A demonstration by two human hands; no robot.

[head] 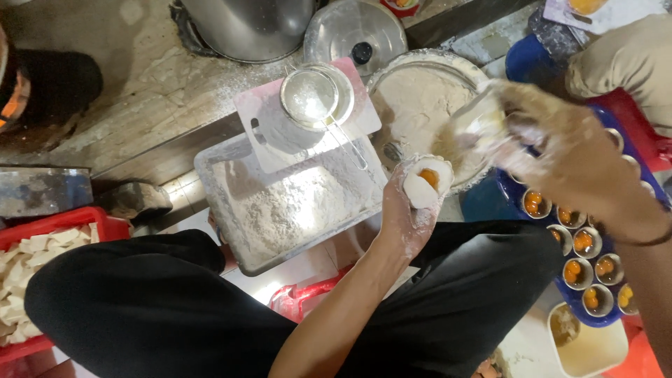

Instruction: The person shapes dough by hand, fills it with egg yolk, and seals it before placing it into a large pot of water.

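**A:** From the head view, what's in hand?

**B:** The left hand, dusted with flour, cups a round white piece of dough with an orange yolk in its middle. Its grip is curled loosely under the dough, fingers half closed as a cradle. The dough is held up in the air, over the near right corner of the rectangular metal tray of white flour and just beside the rim of the round metal bowl of flour.

**B:** The right hand is blurred with motion above the bowl's right rim; its fingers look bunched on something pale, but I cannot tell what, or how tightly.

**A:** How would you handle this well?

**B:** I'd judge the dough soft and sticky, so keep the palm floured, the cradle gentle, and the yolk centred; squeezing could burst it.

**A:** How does the piece look?

**B:** Smooth, pale, open on top, the yolk bright and whole. More yolks sit in small round metal cups on the blue tray to the right.
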